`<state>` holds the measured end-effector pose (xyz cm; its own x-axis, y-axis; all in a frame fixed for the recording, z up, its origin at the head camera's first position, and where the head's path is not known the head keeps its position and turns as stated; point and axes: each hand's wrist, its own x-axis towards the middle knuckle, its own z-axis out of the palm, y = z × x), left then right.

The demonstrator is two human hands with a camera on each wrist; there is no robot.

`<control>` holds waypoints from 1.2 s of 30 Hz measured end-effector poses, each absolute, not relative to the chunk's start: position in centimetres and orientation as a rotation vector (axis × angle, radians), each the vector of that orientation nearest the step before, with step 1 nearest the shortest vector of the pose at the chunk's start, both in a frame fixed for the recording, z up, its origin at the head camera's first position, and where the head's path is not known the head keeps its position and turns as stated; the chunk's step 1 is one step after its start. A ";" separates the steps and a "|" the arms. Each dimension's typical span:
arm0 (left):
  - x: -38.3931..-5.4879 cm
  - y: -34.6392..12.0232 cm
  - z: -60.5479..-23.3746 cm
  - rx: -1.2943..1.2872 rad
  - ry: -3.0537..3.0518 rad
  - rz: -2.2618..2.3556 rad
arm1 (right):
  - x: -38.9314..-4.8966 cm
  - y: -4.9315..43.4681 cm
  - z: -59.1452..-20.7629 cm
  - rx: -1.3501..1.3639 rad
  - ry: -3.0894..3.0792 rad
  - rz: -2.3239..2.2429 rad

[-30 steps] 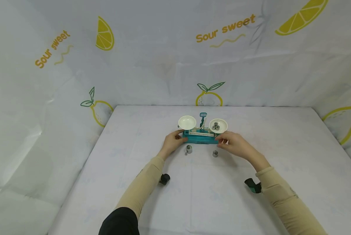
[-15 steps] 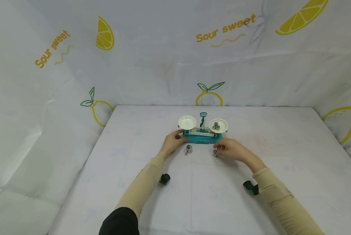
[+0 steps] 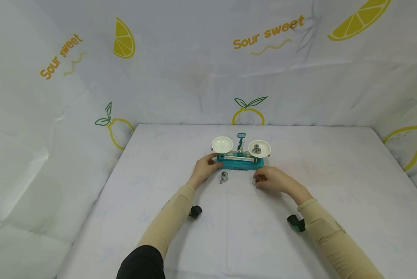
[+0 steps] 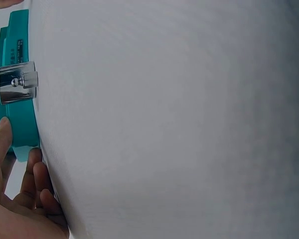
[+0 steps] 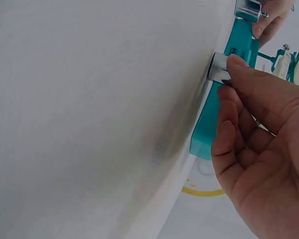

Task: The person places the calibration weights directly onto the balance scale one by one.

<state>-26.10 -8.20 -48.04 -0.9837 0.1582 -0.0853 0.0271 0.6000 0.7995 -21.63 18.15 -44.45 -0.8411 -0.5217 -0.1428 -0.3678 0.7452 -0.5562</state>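
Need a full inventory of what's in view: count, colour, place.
scale: 1, teal, far middle of table
pans: 2, off-white, atop scale
pan weights: 3, silver, in right pan
large weight: 1, silver, on table before scale's left half
small weight: 1, silver, just in front of large weight
pinched weight: 1, silver, at right fingertips
table: 1, white, under everything
backdrop: sheet count unclear, white with lemon prints, behind and beside table
wrist devices: 2, black, one part green, by forearms
sleeves: 2, beige, forearms
left hand: 1, bare, gripping scale's left end
right hand: 1, bare, before scale's right half
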 end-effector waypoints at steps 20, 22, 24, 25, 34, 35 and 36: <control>-26.2 -8.3 -48.2 0.162 2.665 1.336 | -21.1 18.6 -43.3 -0.668 2.687 -0.770; -26.2 -8.3 -48.1 0.155 2.663 1.336 | -21.0 18.7 -42.9 -0.685 2.703 -0.768; -26.2 -8.3 -48.1 0.156 2.663 1.334 | -21.0 18.9 -42.5 -0.686 2.723 -0.763; -26.2 -8.3 -48.1 0.158 2.665 1.332 | -21.0 19.0 -42.3 -0.688 2.730 -0.766; -26.2 -8.4 -48.0 0.165 2.665 1.331 | -20.7 19.5 -40.7 -0.692 2.773 -0.850; -26.2 -8.4 -48.0 0.165 2.665 1.335 | -20.7 19.6 -40.5 -0.693 2.783 -0.859; -26.2 -8.4 -48.0 0.164 2.664 1.338 | -20.6 19.6 -40.4 -0.694 2.791 -0.868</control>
